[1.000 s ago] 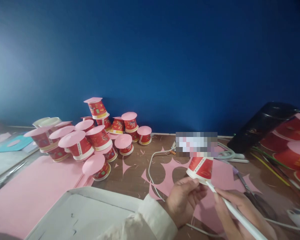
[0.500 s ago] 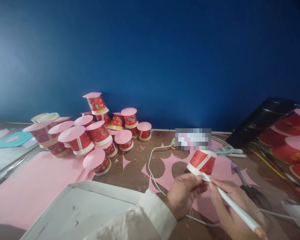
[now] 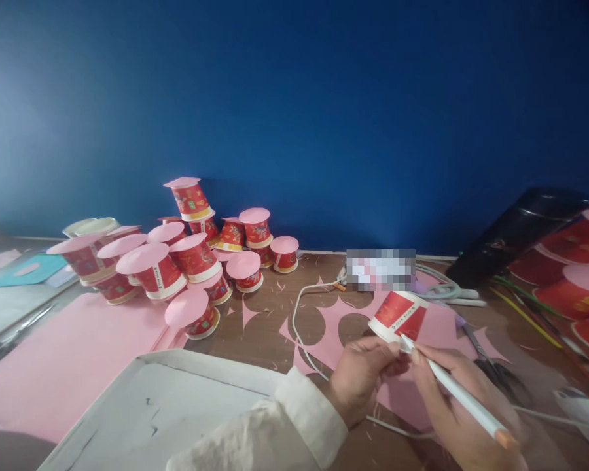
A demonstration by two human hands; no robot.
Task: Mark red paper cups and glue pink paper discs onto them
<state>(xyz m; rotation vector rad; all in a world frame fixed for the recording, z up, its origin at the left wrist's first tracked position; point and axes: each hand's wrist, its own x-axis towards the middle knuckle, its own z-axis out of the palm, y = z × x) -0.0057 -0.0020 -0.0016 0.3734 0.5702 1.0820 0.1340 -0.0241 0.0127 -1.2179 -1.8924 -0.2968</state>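
Where so little is gripped, a slip comes easily

As my white sleeve (image 3: 309,418) lies over the shallow white tray (image 3: 196,392), a careless tug of that arm could shove the tray sideways. The fingers of my right hand (image 3: 483,386) are closed around a white pen (image 3: 456,390) with an orange back end. The fingers of my left hand (image 3: 360,373) pinch a red paper cup (image 3: 397,314) by its white rim, just in front of me. The cup tilts, and the pen's tip is at its printed side near that rim. Since only the edge is held, I judge that too hard a push could roll the cup, dent the rim or send the tip skidding towards my left fingers.

Under and around my hands, a grey-white cable (image 3: 295,327) crosses the worktop (image 3: 262,340) and the cut-out pink paper (image 3: 331,327); a snag could drag the scraps along. The scissors (image 3: 481,350) lie close beyond my right hand, easy to brush.

Farther off, cups topped with pink discs are stacked two high, and the tallest cup (image 3: 190,201) leans, so a bump to the worktop might topple it. The black bottle (image 3: 520,229) also slants beside the right-hand cups (image 3: 582,302) and could roll.
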